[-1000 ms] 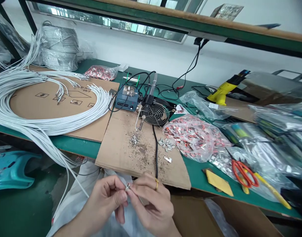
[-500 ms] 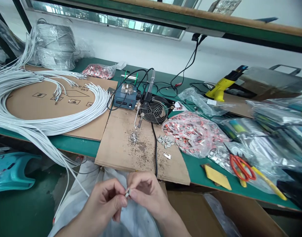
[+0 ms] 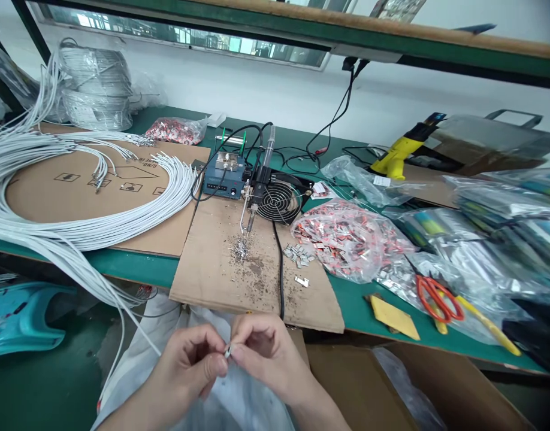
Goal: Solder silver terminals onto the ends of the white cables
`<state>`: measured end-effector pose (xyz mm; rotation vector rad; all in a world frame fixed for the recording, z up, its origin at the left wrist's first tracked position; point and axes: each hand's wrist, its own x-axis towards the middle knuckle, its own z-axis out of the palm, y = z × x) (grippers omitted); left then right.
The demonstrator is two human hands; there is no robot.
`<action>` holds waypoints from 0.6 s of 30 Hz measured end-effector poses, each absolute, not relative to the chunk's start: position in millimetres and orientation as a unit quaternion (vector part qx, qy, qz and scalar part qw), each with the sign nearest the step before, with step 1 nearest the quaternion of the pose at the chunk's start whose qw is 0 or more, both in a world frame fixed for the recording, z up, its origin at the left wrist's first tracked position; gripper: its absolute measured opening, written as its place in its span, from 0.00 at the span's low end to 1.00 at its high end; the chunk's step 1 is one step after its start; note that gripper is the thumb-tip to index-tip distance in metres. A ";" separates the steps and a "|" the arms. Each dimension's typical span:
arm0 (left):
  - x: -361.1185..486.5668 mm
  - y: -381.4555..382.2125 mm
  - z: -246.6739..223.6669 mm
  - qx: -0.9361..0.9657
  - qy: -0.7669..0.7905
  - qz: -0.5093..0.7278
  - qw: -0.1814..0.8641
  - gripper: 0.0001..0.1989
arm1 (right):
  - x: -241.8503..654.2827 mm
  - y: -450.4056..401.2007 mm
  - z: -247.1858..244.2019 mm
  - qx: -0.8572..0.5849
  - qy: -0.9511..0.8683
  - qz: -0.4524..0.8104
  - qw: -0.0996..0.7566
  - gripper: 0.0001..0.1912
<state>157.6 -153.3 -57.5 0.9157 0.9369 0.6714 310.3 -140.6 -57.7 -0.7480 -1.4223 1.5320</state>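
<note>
Between the fingertips of both hands is a small whitish piece [image 3: 227,352], mostly covered by the fingers, so its kind does not show. My left hand [image 3: 192,365] pinches it from one side, thumb against forefinger. From the other side my right hand [image 3: 266,356] pinches it too, its fingers curled. Both hands are over my lap, in front of a cardboard sheet [image 3: 212,275] on the bench. Small flat metal pieces [image 3: 298,255] lie on that sheet, with one separate whitish metal piece [image 3: 302,281] nearer me.
A soldering station [image 3: 224,179] and its upright iron [image 3: 259,188] stand behind, beside a fan [image 3: 279,202]. Coiled white cables [image 3: 99,230] spread leftward. To the right are a bag of small red-and-white parts [image 3: 347,239], scissors [image 3: 437,299] and a yellow sponge [image 3: 394,317].
The view has shifted slightly. Both hands keep their pinch on the small piece, which appears turned a little between the fingertips. Nothing on the bench has moved.
</note>
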 end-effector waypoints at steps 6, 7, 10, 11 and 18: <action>155.0 -155.0 -51.1 0.465 0.496 0.302 0.669 0.22 | 316.0 -147.1 -44.4 -0.385 -0.765 0.303 0.417 0.06; 155.5 -154.9 -51.0 0.476 0.501 0.298 0.658 0.21 | 316.9 -147.7 -43.9 -0.373 -0.779 0.270 0.425 0.05; 157.4 -154.2 -54.7 0.530 0.519 0.279 0.610 0.20 | 318.9 -147.5 -46.3 -0.352 -0.790 0.240 0.441 0.06; 157.7 -154.2 -56.9 0.552 0.528 0.275 0.585 0.20 | 319.7 -146.7 -47.4 -0.353 -0.790 0.245 0.438 0.06; 156.2 -156.2 -62.5 0.626 0.538 0.260 0.501 0.19 | 329.7 -135.9 -44.6 -0.359 -0.789 0.329 0.374 0.05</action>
